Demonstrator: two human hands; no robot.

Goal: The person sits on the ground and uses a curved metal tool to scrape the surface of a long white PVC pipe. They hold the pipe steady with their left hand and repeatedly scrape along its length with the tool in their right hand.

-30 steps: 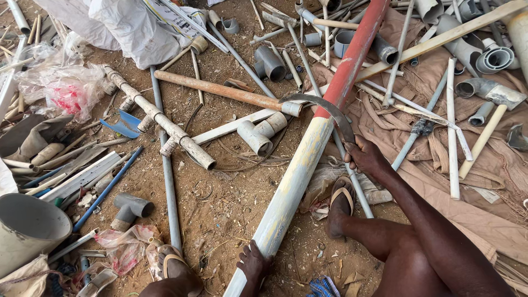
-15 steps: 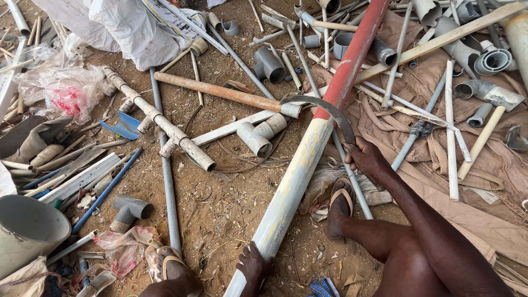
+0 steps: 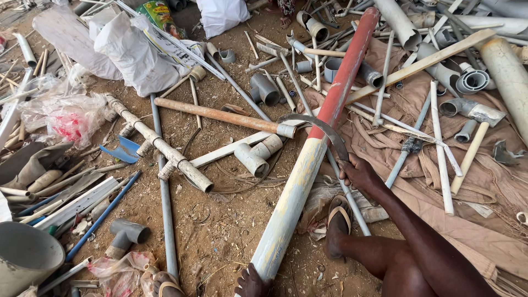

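A long pipe (image 3: 308,165), red on its far half and pale on its near half, lies slanted across the dirt. A curved metal blade (image 3: 319,125) arches over it where the two colours meet. My right hand (image 3: 358,173) grips the blade's near end, just right of the pipe. My left hand (image 3: 250,281) rests at the pipe's near end by the bottom edge, only partly in view. My sandalled foot (image 3: 338,219) is planted beside the pipe on the right.
Scrap lies all around: grey pipe elbows (image 3: 258,154), a rusty orange pipe (image 3: 220,115), a jointed pipe run (image 3: 157,144), white sacks (image 3: 132,52), a hammer (image 3: 477,129) on brown sacking (image 3: 495,181), thin white tubes, and a large pale bucket (image 3: 25,258) at the lower left.
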